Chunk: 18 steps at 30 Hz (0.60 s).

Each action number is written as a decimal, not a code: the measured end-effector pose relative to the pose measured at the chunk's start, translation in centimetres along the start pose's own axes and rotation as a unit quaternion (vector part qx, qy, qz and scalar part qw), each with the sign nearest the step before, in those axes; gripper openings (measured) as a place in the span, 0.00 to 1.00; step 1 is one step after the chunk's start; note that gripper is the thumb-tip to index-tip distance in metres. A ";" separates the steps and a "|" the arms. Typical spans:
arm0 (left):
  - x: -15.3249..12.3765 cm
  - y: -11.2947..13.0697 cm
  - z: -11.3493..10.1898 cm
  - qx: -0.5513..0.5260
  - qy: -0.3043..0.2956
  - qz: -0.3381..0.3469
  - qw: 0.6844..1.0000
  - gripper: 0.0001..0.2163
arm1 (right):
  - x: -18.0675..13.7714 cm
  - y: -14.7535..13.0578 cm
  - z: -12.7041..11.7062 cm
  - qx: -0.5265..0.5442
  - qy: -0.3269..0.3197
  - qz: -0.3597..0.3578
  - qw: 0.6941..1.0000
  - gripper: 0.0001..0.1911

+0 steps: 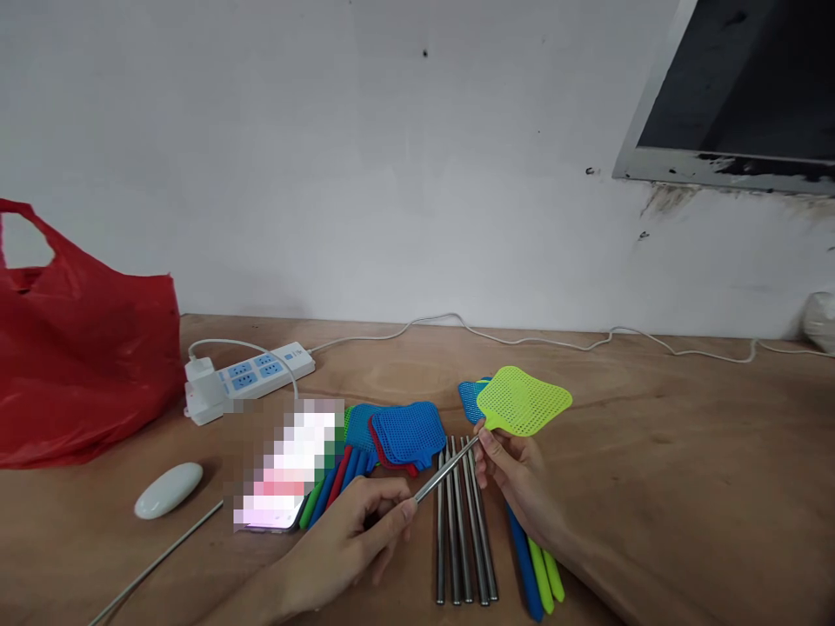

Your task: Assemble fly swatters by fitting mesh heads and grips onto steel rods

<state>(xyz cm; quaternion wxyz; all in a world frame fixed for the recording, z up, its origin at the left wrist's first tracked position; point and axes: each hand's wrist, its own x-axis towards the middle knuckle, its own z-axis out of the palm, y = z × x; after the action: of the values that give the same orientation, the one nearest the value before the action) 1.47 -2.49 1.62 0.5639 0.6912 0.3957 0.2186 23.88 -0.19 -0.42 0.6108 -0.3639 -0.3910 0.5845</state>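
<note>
Swatter head (524,400): our right hand (515,474) is pinching its neck, our left hand (352,548) pinching the metal rod (447,469), tip at neck; straight alignment seems needed.

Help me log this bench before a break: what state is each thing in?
left hand: gripping steel rod
right hand: pinching green swatter head by its neck
spare rods: lying flat, side by side
power strip: one plug in
red bag: slumped, mouth open
phone: lying flat, screen lit
</note>
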 end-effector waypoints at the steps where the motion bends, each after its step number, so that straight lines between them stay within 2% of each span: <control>1: 0.0 0.0 0.0 0.001 -0.002 0.001 1.000 0.23 | -0.1 -0.1 0.0 0.002 0.002 0.001 1.000 0.19; 10: -0.1 0.2 -0.4 0.028 0.004 0.016 0.999 0.22 | -0.3 -1.0 -0.1 0.044 -0.011 -0.004 0.999 0.15; 18: -0.2 -0.5 -0.5 0.073 0.013 -0.004 0.997 0.20 | -0.1 -0.7 0.0 0.004 0.051 -0.029 0.998 0.18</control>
<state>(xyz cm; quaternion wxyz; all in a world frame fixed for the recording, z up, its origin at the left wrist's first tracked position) 0.88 -2.32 1.30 0.5075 0.7259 0.4209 0.1958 24.20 -0.29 0.24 0.6484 -0.3790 -0.3671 0.5489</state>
